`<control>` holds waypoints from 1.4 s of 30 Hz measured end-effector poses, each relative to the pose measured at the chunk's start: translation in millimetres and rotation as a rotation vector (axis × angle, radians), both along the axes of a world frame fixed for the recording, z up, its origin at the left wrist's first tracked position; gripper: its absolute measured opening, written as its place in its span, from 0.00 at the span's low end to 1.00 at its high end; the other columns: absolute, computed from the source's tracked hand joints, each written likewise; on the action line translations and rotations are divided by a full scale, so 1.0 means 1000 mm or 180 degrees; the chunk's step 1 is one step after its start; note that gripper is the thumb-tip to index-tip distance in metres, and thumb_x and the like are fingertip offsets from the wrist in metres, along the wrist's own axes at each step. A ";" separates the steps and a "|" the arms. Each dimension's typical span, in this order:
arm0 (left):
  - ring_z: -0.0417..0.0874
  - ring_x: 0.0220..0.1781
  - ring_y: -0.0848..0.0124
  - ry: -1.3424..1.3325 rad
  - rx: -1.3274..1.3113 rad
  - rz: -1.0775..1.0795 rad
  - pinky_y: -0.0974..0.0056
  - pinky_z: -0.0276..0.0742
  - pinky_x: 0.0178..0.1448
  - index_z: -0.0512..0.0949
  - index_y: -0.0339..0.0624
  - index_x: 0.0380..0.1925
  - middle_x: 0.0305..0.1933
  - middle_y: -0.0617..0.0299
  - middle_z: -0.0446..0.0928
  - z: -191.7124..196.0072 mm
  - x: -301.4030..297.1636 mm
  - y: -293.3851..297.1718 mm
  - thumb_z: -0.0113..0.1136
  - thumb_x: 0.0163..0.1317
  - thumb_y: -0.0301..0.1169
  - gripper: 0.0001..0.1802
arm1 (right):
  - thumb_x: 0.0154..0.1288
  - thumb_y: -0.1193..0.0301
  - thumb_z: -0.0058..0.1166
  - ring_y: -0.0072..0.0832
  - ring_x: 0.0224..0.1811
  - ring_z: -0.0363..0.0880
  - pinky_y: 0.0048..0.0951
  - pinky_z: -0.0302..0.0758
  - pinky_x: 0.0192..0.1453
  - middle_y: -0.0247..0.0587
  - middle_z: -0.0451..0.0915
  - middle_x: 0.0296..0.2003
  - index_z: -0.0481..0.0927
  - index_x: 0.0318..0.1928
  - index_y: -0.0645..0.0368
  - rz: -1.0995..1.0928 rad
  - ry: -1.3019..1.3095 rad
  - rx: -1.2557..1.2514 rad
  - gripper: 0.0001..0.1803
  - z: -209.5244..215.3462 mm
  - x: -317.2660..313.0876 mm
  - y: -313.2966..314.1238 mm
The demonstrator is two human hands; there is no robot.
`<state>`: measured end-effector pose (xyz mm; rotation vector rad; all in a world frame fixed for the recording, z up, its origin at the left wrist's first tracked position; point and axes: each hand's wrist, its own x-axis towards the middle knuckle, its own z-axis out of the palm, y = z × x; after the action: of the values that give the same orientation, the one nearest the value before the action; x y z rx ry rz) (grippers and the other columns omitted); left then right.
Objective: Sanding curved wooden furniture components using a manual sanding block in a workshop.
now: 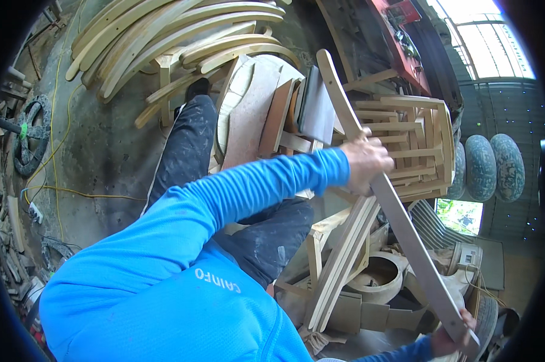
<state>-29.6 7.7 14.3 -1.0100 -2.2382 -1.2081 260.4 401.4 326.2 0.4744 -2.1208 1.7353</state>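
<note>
Plank (406, 232): your left hand (367, 161) grips near mid-length, your right hand (452, 339) one end; curved slats (133, 49) sit stacked above the floor (106, 148), apparently concrete.

At the lower right, the right sleeve (399, 352) is cut off by the bottom edge, and the right hand (443, 344) is partly hidden by the wooden bar (414, 238), itself partly covered by the left hand (367, 160). Upper-left curved slats (127, 60) are cropped; specks at far right are too small to be identified.

Smooth wooden bar (415, 241); matt cloth sleeve (254, 185); dull floor (103, 145), probably concrete.
</note>
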 end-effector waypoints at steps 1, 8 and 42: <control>0.78 0.63 0.54 -0.0078 -0.0227 -0.0098 0.32 0.51 0.77 0.80 0.47 0.48 0.47 0.57 0.79 -0.009 -0.013 -0.012 0.78 0.48 0.53 0.32 | 0.68 0.63 0.59 0.46 0.63 0.77 0.53 0.70 0.75 0.48 0.81 0.52 0.79 0.50 0.65 -0.0425 0.0128 -0.0162 0.18 -0.040 -0.007 0.004; 0.48 0.85 0.47 -0.0538 -0.0892 -0.0016 0.34 0.33 0.85 0.69 0.45 0.72 0.78 0.44 0.60 -0.052 -0.076 -0.042 0.41 0.54 0.86 0.63 | 0.75 0.55 0.47 0.46 0.60 0.81 0.51 0.76 0.70 0.56 0.83 0.54 0.80 0.54 0.67 -0.1216 0.0049 -0.1429 0.25 -0.258 -0.148 -0.094; 0.86 0.40 0.62 0.0958 -0.1430 -0.1346 0.56 0.78 0.45 0.80 0.50 0.31 0.31 0.64 0.82 -0.030 0.051 0.012 0.72 0.36 0.35 0.18 | 0.69 0.56 0.67 0.47 0.65 0.75 0.43 0.75 0.68 0.56 0.74 0.64 0.61 0.75 0.66 -0.5674 -0.0087 0.0783 0.44 -0.276 0.237 0.107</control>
<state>21.0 19.9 -15.4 -1.7775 -2.1547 -0.6338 497.3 508.9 50.2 -1.0973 -1.5659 0.3870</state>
